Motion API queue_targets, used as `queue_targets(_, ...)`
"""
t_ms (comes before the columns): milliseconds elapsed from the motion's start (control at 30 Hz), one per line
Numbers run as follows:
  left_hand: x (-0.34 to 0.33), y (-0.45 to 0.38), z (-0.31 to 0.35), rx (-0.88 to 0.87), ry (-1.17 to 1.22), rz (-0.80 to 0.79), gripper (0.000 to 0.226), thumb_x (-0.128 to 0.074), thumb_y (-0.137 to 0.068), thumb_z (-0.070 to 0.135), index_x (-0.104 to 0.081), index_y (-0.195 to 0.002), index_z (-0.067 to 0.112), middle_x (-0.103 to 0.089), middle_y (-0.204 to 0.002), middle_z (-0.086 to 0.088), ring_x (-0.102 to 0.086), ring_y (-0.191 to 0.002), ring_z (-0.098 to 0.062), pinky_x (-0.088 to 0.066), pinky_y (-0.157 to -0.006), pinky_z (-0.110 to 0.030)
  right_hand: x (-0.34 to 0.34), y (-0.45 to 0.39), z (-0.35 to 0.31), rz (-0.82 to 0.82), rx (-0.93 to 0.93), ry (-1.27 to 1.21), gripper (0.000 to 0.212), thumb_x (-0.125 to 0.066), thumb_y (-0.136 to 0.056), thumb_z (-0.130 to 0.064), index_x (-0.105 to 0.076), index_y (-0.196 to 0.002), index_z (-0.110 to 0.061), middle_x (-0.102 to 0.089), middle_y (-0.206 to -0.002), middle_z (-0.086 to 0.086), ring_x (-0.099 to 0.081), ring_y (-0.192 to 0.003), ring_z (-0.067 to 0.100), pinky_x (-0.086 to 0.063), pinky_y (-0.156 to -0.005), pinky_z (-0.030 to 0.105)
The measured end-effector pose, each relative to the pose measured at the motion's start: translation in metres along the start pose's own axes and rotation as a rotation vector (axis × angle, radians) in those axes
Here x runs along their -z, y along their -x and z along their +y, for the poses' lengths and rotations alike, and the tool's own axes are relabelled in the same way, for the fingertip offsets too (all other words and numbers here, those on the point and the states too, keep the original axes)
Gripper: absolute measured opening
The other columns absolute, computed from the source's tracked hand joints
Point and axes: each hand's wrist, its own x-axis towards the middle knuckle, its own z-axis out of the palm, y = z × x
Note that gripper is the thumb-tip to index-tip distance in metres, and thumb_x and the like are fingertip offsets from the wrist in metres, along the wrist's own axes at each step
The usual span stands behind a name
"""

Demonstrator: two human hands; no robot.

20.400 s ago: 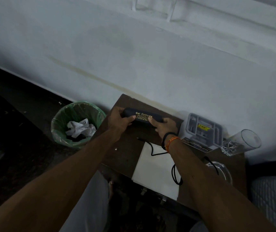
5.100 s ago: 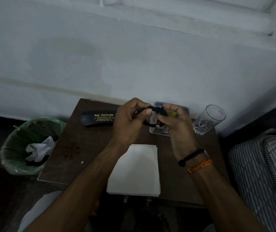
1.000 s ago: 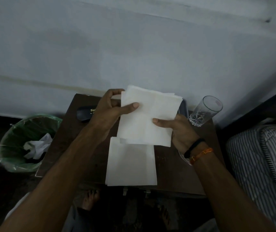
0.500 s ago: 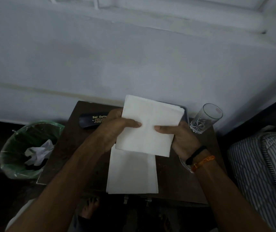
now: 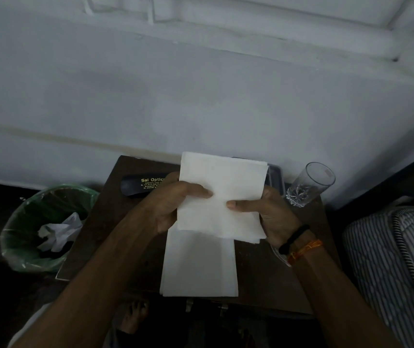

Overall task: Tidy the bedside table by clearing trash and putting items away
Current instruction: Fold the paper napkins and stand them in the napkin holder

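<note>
Head view: left hand [image 5: 173,204] and right hand [image 5: 268,214] each pinch the folded napkin [image 5: 222,194] above the bedside table [image 5: 105,217]. Bin [image 5: 25,237] already holds crumpled trash (good sign). Napkin stack [image 5: 198,267], optical case [image 5: 140,187] and glass [image 5: 309,184] remain out, so I'd say halfway.

Held paper napkin [image 5: 222,194]: white, matt, soft-looking, faint fold creases, thin layered edges at the lower right corner. Second napkin stack [image 5: 198,267] flat on the table: same white matt paper, smooth. Bedside table [image 5: 271,277]: dark brown wood look, dull finish, slight sheen near the front. Spectacle case [image 5: 138,188]: black, semi-gloss, smooth, gold printed lettering. Drinking glass [image 5: 310,183]: clear glass, glossy, cut pattern at the base. Bin [image 5: 25,249]: lined with thin green plastic, shiny and wrinkled; crumpled white paper [image 5: 59,232] inside, matt. Mattress [image 5: 396,259]: striped woven cloth, matt, corded edge. Wall [image 5: 201,96]: painted, matt, stained.
</note>
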Motion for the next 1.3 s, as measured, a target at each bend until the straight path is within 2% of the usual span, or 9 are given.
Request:
queue_targets(100, -0.001, 0.000, -0.001, 0.000, 0.013, -0.001, 0.036, -0.064, -0.079, -0.010, -0.068, -0.113, 0.003, -0.072, -0.112, -0.017, -0.067, -0.106, -0.038, -0.054, -0.092, -0.054, 0.000, -0.002, 0.003, -0.019, -0.010, -0.030, 0.052, -0.071, -0.075, 0.012, -0.061, -0.125, -0.002, -0.065, -0.126, 0.020, -0.059, -0.119, 0.041, -0.049, -0.097, 0.059)
queue_targets(400, -0.005, 0.001, -0.002, -0.033, 0.007, -0.033, 0.042, -0.073, -0.076, -0.007, -0.068, -0.115, 0.006, -0.072, -0.113, -0.015, -0.069, -0.106, -0.035, -0.054, -0.090, -0.054, -0.004, 0.000, -0.002, -0.111, -0.007, -0.172, 0.051, -0.064, -0.082, 0.012, -0.060, -0.128, -0.009, -0.058, -0.133, 0.024, -0.054, -0.125, 0.044, -0.044, -0.100, 0.063)
queue_targets(534, -0.004, 0.002, -0.002, -0.039, -0.005, -0.019, 0.041, -0.074, -0.076, -0.006, -0.069, -0.114, 0.006, -0.073, -0.113, -0.013, -0.069, -0.106, -0.034, -0.055, -0.090, -0.055, -0.001, 0.000, -0.003, -0.088, -0.025, -0.184, 0.051, -0.060, -0.083, 0.014, -0.056, -0.131, -0.003, -0.058, -0.132, 0.025, -0.053, -0.124, 0.046, -0.049, -0.095, 0.059)
queue_targets(701, -0.004, 0.001, -0.004, -0.049, -0.002, -0.036, 0.043, -0.074, -0.075, -0.006, -0.068, -0.116, 0.004, -0.071, -0.116, -0.016, -0.067, -0.109, -0.037, -0.051, -0.093, -0.059, -0.003, -0.004, -0.001, -0.135, 0.016, -0.172, 0.062, -0.069, -0.077, 0.012, -0.052, -0.134, -0.005, -0.051, -0.138, 0.029, -0.047, -0.130, 0.048, -0.035, -0.104, 0.070)
queue_targets(934, -0.002, 0.000, -0.003, -0.005, -0.030, -0.075, 0.043, -0.070, -0.073, -0.010, -0.069, -0.113, 0.006, -0.072, -0.111, -0.015, -0.068, -0.105, -0.032, -0.056, -0.089, -0.046, -0.002, -0.001, -0.003, -0.100, -0.019, -0.201, 0.047, -0.061, -0.078, 0.017, -0.062, -0.123, 0.003, -0.062, -0.125, 0.026, -0.059, -0.118, 0.042, -0.050, -0.097, 0.051)
queue_targets(1001, -0.001, -0.002, -0.004, -0.065, -0.095, -0.049, 0.036, -0.071, -0.071, -0.010, -0.070, -0.106, -0.001, -0.073, -0.101, -0.018, -0.069, -0.096, -0.030, -0.057, -0.076, -0.036, -0.002, 0.000, -0.008, -0.066, -0.017, -0.134, 0.029, -0.066, -0.075, 0.011, -0.074, -0.099, -0.002, -0.069, -0.109, 0.021, -0.064, -0.105, 0.038, -0.056, -0.088, 0.042)
queue_targets(1067, 0.002, -0.005, -0.004, -0.144, -0.150, -0.017, 0.024, -0.069, -0.076, -0.007, -0.072, -0.100, -0.006, -0.072, -0.096, -0.023, -0.068, -0.091, -0.029, -0.057, -0.076, -0.035, 0.001, 0.000, -0.011, -0.060, -0.036, -0.166, 0.017, -0.064, -0.073, 0.004, -0.077, -0.075, -0.008, -0.072, -0.098, 0.017, -0.068, -0.096, 0.032, -0.059, -0.083, 0.037)
queue_targets(1201, 0.005, -0.005, 0.000, -0.236, -0.117, -0.023, 0.009, -0.071, -0.070, 0.007, -0.079, -0.071, 0.012, -0.075, -0.092, -0.011, -0.071, -0.086, -0.020, -0.060, -0.075, -0.027, 0.007, 0.001, -0.012, -0.107, -0.063, -0.236, 0.019, -0.057, -0.081, 0.000, -0.073, -0.072, -0.005, -0.066, -0.118, 0.023, -0.062, -0.114, 0.037, -0.057, -0.087, 0.037)
queue_targets(1301, 0.003, -0.003, 0.000, -0.291, -0.137, -0.047, 0.019, -0.067, -0.074, 0.008, -0.078, -0.062, 0.018, -0.075, -0.088, -0.005, -0.070, -0.086, -0.018, -0.059, -0.077, -0.027, 0.008, 0.002, -0.013, -0.121, -0.049, -0.203, 0.012, -0.062, -0.077, -0.007, -0.074, -0.074, -0.006, -0.064, -0.123, 0.023, -0.061, -0.117, 0.036, -0.056, -0.088, 0.037)
